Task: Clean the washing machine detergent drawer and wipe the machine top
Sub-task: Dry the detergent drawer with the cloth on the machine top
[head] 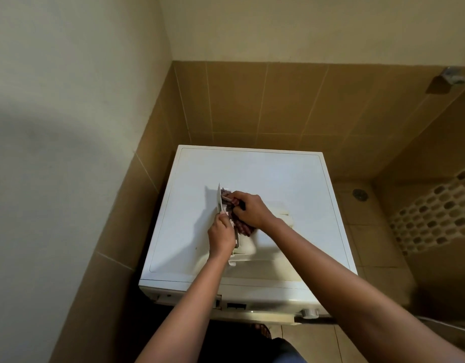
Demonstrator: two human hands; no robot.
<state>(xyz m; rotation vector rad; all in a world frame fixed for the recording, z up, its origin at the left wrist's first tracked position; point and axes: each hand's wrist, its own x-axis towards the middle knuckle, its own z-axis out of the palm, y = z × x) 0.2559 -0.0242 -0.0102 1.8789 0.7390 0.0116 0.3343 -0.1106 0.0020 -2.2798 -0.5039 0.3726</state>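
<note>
A white washing machine [278,176] stands in a tiled corner, seen from above. On its top lies the removed white detergent drawer [245,247], with its front panel standing on edge at the left. My left hand [221,237] grips that panel from the near side. My right hand [248,209] holds a dark reddish patterned cloth [240,227] bunched against the inside of the drawer. Most of the drawer's inside is hidden by the hands and cloth.
The machine's front panel shows the empty drawer slot [217,301] and a dial [310,313] at the right. Tan tiled walls close in at the back and left. To the right lies a tiled floor with a drain [359,193] and a pebble-patterned strip [433,213].
</note>
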